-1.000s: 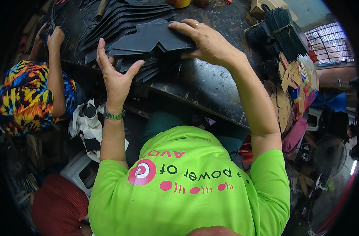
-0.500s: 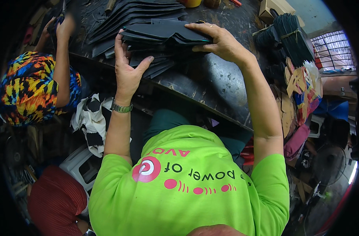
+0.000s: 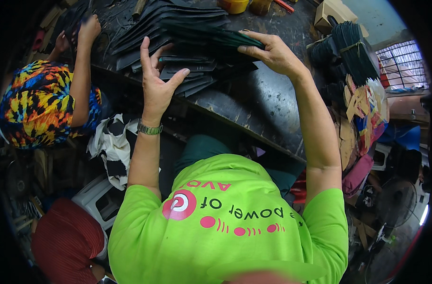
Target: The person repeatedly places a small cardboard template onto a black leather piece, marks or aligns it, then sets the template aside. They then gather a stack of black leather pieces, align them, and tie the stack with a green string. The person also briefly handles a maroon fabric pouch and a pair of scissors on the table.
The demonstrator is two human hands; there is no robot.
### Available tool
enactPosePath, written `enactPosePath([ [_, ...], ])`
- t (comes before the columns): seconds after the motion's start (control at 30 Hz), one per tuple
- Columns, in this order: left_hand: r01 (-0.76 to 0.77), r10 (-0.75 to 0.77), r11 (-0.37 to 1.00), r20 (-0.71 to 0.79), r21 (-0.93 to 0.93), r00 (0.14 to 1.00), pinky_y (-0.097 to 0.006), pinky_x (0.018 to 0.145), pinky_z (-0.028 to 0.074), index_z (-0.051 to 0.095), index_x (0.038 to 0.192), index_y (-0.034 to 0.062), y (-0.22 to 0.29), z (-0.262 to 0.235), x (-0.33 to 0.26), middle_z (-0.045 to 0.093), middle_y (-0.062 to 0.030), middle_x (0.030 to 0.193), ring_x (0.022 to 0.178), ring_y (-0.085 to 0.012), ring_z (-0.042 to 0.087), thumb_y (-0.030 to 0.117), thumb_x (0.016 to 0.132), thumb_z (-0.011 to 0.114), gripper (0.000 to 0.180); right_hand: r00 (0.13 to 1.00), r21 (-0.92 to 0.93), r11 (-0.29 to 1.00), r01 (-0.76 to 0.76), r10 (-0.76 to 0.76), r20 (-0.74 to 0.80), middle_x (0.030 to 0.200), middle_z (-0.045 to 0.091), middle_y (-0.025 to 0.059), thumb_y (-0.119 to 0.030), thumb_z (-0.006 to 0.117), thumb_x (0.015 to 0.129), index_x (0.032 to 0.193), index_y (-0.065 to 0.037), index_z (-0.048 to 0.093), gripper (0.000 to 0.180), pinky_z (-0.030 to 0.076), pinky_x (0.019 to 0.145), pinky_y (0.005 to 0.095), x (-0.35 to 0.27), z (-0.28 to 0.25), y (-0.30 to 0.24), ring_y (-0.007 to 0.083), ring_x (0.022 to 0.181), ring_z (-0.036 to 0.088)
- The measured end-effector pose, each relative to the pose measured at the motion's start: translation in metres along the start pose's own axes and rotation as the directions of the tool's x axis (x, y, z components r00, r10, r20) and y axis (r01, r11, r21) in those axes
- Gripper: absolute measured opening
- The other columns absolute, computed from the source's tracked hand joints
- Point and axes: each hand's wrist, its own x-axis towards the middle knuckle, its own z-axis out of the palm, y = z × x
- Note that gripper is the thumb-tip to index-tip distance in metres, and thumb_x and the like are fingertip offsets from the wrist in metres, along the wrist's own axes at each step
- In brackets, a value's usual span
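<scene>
My right hand (image 3: 274, 53) pinches the right end of a bundle of thin black sheets (image 3: 209, 40) with greenish edges, thumb below and fingers on top. The bundle is tilted, its left part raised and blurred. Under it lie more black cut pieces (image 3: 192, 71), fanned in uneven layers on the dark worktable (image 3: 263, 99). Beside their left ends stands my left hand (image 3: 156, 85), thumb and fingers spread, with a watch on its wrist. Part of its fingers goes behind the pieces, and I see it gripping nothing.
Long layered black pieces (image 3: 145, 28) cover the table's far left. Beyond are a yellow tub (image 3: 234, 5) and a cardboard box (image 3: 334, 12). Tied dark bundles (image 3: 353, 47) stand at right. A co-worker in a colourful shirt (image 3: 36, 102) works at left, near a white plastic stool (image 3: 95, 199).
The bundle's left end has come out of my left hand and lifted, uncovering pieces beneath. My left hand has opened beside them. My right hand still holds its end.
</scene>
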Motion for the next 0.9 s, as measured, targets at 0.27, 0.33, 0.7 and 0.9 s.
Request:
enactPosePath([
  [0.27,-0.013,0.006,0.996,0.083,0.088,0.996,-0.035,0.112,0.041,0.048,0.149,0.0075,-0.005,-0.006,0.005,0.061,-0.0131,0.140,0.129,-0.0225,0.057,0.006,0.082,0.083,0.075,0.988,0.218,0.975,0.039,-0.004,-0.157,0.088,0.068,0.0012,-0.042,0.071,0.099,0.123,-0.008,0.073,0.042,0.049,0.071,0.0301,-0.003,0.006,0.021,0.0120,0.080,0.058],
  [0.33,-0.039,0.025,0.990,0.103,0.135,0.994,-0.035,0.112,0.041,0.060,0.140,0.0068,-0.006,-0.008,0.007,0.062,-0.0106,0.139,0.129,-0.0220,0.057,0.006,0.083,0.081,0.061,0.987,0.218,0.976,0.004,0.031,-0.157,0.089,0.069,0.0011,-0.041,0.070,0.099,0.122,-0.007,0.073,0.041,0.049,0.072,0.0292,-0.003,0.005,0.025,0.0112,0.080,0.059],
  [0.7,-0.046,0.020,0.973,0.115,0.227,0.993,-0.034,0.108,0.045,0.076,0.112,0.0047,-0.005,-0.012,0.009,0.068,-0.0082,0.130,0.122,-0.0220,0.063,0.006,0.083,0.079,0.029,0.896,0.445,0.890,0.100,0.114,-0.430,0.102,0.071,0.0021,-0.034,0.069,0.101,0.120,-0.001,0.071,0.038,0.052,0.087,0.0276,-0.014,0.017,0.035,0.0107,0.093,0.064],
  [0.9,-0.051,0.027,0.970,0.106,0.239,0.994,-0.034,0.107,0.045,0.077,0.112,0.0046,-0.006,-0.014,0.006,0.069,-0.0084,0.130,0.121,-0.0218,0.064,0.004,0.083,0.079,0.029,0.738,0.411,0.866,0.284,0.076,-0.670,0.108,0.072,0.0065,-0.018,0.065,0.104,0.125,0.004,0.065,0.031,0.053,0.091,0.0295,-0.069,0.012,0.044,0.0143,0.099,0.068],
])
